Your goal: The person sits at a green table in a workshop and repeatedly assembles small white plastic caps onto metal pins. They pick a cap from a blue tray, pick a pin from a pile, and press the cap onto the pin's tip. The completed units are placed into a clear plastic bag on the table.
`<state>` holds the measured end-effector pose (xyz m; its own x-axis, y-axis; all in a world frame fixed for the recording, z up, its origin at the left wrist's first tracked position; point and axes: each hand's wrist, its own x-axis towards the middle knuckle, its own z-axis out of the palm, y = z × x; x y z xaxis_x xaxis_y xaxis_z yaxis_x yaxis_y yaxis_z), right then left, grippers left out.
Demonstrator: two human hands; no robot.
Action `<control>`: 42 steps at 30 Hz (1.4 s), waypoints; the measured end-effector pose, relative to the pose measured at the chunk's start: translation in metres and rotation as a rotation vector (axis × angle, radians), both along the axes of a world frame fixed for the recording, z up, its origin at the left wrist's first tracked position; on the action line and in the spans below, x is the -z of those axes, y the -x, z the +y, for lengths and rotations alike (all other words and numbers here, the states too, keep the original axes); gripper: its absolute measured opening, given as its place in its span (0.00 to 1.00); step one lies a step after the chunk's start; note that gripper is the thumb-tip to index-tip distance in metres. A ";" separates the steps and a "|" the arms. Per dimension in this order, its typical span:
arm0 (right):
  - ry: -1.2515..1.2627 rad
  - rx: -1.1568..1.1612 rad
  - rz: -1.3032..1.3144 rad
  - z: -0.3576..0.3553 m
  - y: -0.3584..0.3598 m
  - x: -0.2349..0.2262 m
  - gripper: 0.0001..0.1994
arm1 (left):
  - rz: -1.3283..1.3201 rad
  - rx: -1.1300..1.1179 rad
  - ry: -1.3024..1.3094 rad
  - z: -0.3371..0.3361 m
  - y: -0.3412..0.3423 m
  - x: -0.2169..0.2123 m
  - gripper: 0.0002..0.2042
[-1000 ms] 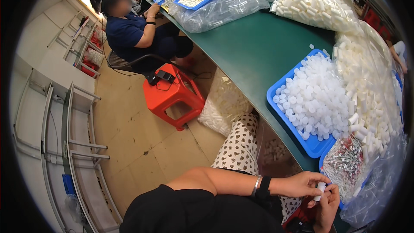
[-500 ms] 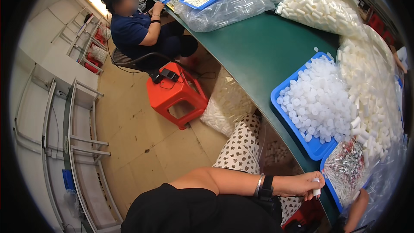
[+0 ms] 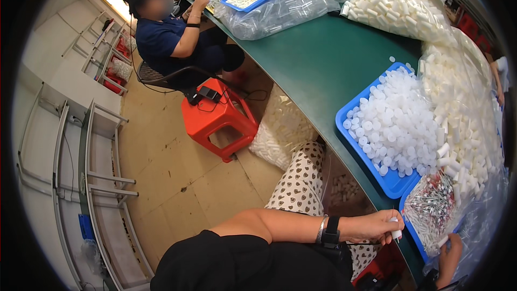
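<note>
I have the left hand (image 3: 372, 225) pinched shut on a small white cap (image 3: 397, 234) just off the edge of the green surface (image 3: 318, 70), beside the bag of thin tubes (image 3: 436, 210), while the right hand (image 3: 448, 256) sits low at the frame's rim, reaching up toward that bag with a small white piece at its fingertips; how tightly it grips I cannot tell. To do this well I judge I should keep the cap's open end square to whatever the right hand brings, and work close over the blue tray (image 3: 396, 183) of caps so a dropped piece lands there, not on the floor.
</note>
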<state>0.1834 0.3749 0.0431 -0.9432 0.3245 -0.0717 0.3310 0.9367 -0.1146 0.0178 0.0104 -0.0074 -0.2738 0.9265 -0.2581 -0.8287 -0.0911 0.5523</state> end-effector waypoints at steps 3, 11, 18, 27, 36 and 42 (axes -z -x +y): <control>-0.025 -0.005 0.116 -0.003 -0.001 -0.002 0.17 | -0.007 -0.021 0.016 0.000 0.001 0.001 0.11; 0.093 0.022 0.130 -0.042 0.025 -0.016 0.14 | -0.036 -0.048 0.016 -0.001 0.002 0.005 0.09; 0.105 0.322 0.270 0.003 0.020 0.013 0.19 | -0.041 -0.039 0.024 0.001 0.004 -0.001 0.10; -0.228 0.148 0.159 0.015 0.038 0.021 0.22 | -0.039 -0.036 0.041 0.002 0.002 -0.003 0.11; -0.327 0.031 0.055 0.031 0.030 0.006 0.18 | -0.044 -0.061 0.019 -0.002 0.004 0.000 0.11; -0.546 0.272 0.028 0.060 0.024 0.029 0.18 | -0.037 -0.045 0.031 0.000 0.001 0.001 0.11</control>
